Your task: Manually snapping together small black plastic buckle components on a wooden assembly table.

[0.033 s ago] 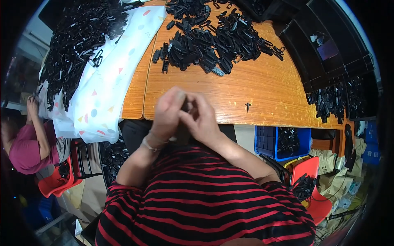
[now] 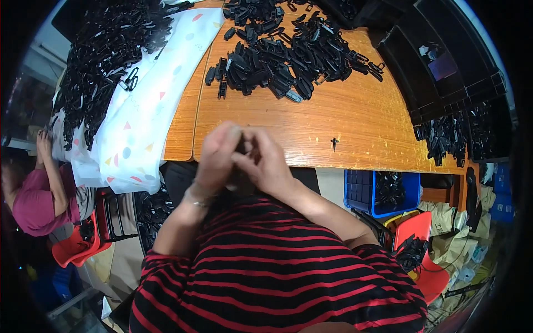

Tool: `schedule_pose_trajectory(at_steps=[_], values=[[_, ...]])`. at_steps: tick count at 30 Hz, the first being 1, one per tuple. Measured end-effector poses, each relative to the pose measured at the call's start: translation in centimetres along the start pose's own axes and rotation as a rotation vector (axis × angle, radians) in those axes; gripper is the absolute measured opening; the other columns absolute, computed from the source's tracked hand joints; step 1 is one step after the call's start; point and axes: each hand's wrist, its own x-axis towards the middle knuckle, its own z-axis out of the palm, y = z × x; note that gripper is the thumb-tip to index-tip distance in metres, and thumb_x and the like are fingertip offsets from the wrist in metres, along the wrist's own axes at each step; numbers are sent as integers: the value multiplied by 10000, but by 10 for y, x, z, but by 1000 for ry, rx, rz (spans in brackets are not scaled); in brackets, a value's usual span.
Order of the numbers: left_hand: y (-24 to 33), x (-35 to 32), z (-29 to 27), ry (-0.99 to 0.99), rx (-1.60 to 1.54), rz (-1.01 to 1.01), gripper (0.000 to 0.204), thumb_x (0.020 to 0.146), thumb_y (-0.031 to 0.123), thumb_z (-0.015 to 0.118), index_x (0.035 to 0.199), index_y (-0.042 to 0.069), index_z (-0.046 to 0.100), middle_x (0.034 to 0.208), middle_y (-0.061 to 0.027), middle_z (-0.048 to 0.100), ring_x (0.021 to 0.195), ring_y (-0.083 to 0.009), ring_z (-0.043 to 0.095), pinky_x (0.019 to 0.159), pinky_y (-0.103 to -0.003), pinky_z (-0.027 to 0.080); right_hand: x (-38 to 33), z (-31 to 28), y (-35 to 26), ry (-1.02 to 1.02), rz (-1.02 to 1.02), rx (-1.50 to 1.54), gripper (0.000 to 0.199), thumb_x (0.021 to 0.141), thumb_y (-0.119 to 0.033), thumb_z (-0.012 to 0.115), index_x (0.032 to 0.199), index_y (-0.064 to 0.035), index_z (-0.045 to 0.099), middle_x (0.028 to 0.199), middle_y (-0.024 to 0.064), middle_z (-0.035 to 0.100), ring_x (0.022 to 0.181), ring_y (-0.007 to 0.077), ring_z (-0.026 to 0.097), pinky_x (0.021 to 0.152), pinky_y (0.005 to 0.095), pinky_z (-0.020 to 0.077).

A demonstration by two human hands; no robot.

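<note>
My left hand (image 2: 215,158) and my right hand (image 2: 267,162) are pressed together at the near edge of the wooden table (image 2: 344,119), just in front of my red-and-black striped shirt. Their fingers are curled around a small black plastic part (image 2: 242,147), which is mostly hidden between them. A silver bracelet sits on my left wrist. Farther back on the table lies a large heap of similar black plastic parts (image 2: 288,53), out of reach of both hands. One single small black piece (image 2: 334,144) lies alone to the right of my hands.
A white cloth with coloured triangles (image 2: 150,111) covers the table's left side and carries another heap of black parts (image 2: 102,61). Black trays (image 2: 444,61) stand at the right. A blue crate (image 2: 383,191) and red chairs sit below. A person in pink (image 2: 33,202) works at the left.
</note>
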Motion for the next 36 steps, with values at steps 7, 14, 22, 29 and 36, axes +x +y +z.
schedule_pose_trajectory(at_steps=[7, 14, 22, 29, 36], values=[[47, -100, -131, -155, 1228, -332, 141, 837, 144, 666, 929, 40, 690, 851, -113, 666, 781, -297, 648, 718, -339, 492, 27, -56, 32, -20, -102, -225, 205, 836, -155, 715, 988, -22, 680, 851, 93, 678, 782, 179, 651, 714, 306, 515], [32, -26, -65, -21, 942, 69, 158, 860, 34, 629, 1005, -25, 650, 868, -125, 671, 813, -222, 661, 752, -311, 512, 81, -137, 62, 225, 69, -806, 175, 842, -151, 685, 945, -10, 684, 890, 167, 678, 779, 307, 666, 700, 386, 518], [-18, 98, 49, -156, 1048, 457, 220, 853, 131, 635, 1071, 111, 656, 903, -123, 672, 830, -323, 651, 702, -390, 521, 87, -124, 58, 102, 35, -852, 194, 829, -184, 701, 962, -43, 684, 912, 167, 674, 820, 347, 658, 713, 416, 519], [-31, 104, 57, -145, 1154, 485, 156, 859, 229, 639, 944, 99, 643, 857, -114, 625, 749, -324, 634, 633, -424, 506, 78, -136, 56, 11, 96, -806, 185, 805, -169, 725, 894, -22, 656, 847, 166, 654, 771, 343, 648, 693, 420, 503], [-19, 88, 48, -132, 1152, 409, 139, 850, 230, 654, 880, 95, 672, 804, -99, 613, 753, -310, 617, 635, -409, 494, 64, -132, 50, -39, 130, -786, 176, 765, -94, 744, 838, -13, 606, 850, 170, 640, 767, 339, 643, 681, 414, 498]])
